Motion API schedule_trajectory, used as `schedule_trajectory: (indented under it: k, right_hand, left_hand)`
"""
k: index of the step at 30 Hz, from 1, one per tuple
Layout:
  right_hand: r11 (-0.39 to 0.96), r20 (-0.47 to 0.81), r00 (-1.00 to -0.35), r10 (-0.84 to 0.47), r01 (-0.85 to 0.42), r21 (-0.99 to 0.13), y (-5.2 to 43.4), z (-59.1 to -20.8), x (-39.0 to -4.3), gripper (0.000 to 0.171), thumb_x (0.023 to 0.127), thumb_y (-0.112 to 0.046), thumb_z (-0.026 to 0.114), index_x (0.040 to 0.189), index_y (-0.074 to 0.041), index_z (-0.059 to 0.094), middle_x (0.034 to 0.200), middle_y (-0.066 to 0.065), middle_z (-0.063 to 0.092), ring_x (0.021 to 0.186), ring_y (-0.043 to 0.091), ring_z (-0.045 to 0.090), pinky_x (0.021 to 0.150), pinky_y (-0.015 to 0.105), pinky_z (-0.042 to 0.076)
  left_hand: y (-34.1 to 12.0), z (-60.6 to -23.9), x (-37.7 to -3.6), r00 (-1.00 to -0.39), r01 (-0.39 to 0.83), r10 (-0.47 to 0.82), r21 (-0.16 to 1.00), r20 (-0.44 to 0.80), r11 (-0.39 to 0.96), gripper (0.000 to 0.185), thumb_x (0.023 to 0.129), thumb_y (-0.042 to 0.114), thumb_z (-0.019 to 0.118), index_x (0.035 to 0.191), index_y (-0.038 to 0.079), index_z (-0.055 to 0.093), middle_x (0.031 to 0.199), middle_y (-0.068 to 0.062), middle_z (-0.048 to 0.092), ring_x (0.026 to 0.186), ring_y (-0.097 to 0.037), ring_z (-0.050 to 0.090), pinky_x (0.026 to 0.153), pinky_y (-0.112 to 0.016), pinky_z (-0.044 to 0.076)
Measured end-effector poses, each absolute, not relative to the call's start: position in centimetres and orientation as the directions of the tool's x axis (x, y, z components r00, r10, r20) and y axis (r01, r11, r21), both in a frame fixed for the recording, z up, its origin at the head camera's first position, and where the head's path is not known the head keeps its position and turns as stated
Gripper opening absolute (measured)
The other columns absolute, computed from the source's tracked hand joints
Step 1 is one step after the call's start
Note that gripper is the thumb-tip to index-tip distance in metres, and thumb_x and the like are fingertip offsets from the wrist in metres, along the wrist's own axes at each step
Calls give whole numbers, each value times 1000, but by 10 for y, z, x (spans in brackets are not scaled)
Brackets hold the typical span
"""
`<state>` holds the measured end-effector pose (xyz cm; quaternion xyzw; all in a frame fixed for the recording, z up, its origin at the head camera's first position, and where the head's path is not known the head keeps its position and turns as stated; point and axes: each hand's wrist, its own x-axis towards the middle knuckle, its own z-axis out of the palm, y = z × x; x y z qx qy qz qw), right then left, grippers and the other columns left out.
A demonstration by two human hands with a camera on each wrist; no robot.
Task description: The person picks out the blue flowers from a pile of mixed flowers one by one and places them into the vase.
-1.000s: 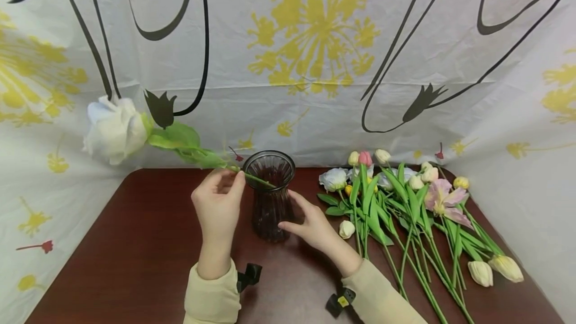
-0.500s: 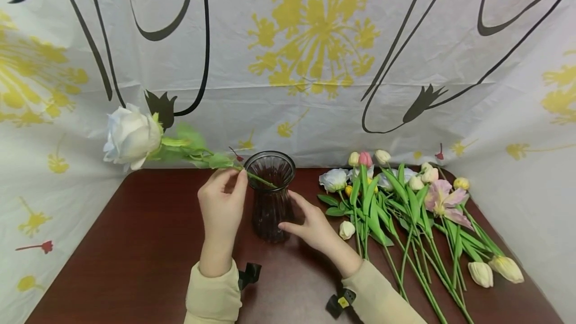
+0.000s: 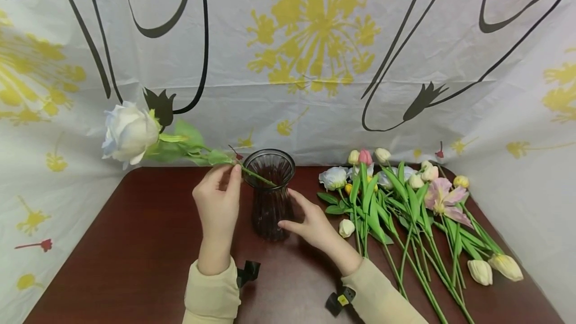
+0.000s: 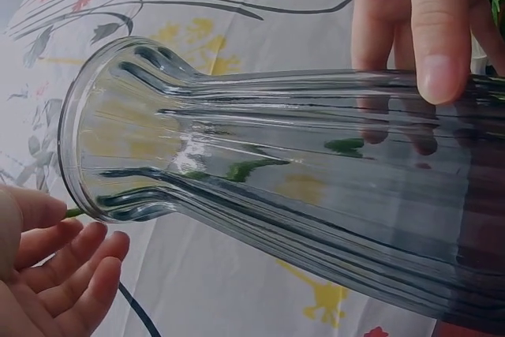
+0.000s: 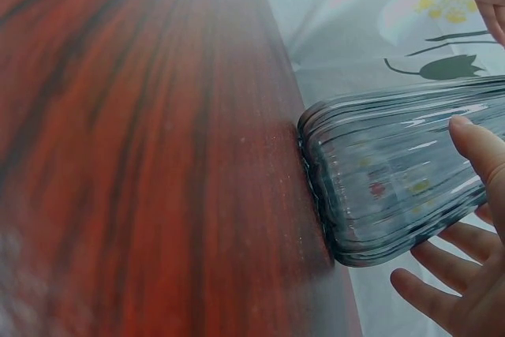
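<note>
Pinching rose (image 3: 180, 149) in left grip (image 3: 218, 194), with bloom (image 3: 130, 134) at ten o'clock; clasping vase (image 3: 270, 211) in right grip (image 3: 315, 224), with bench edge (image 3: 180, 170) at twelve and flowers (image 3: 411, 200) at three.

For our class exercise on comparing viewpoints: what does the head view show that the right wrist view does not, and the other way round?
Only the head view shows the white rose, the loose flowers and the rim of the vase.

Only the right wrist view shows the lower fingers of the right hand.

Both show the vase's body, the table, the printed sheet, and at least part of each hand, including the left hand.
</note>
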<state>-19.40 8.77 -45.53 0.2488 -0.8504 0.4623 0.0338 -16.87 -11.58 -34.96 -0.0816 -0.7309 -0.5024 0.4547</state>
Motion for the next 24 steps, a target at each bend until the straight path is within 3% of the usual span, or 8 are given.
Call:
schedule_trajectory:
  k: [15,24]
  right_hand:
    - [453,289,-875,-389,-455,-767,87,-456,-196,78,80,-27,80,145,-13,41,137,7,52,124,23,49,97,44,43]
    - [460,284,-879,-383,-448,-766,87,-456,-195,78,79,-26,80,145,-12,41,137,8,52,123,24,50,97,44,43]
  left_hand:
    - [-113,-345,-165,-650,569,-488,799,583,196,13,88,5,70,90,-7,71,83,-15,69,70,-29,67,63,-24,54]
    - [-112,-345,-164,-662,530,-443,796,604,293,8,86,6,72,85,-2,74,75,-10,69,58,-13,57,54,-20,45]
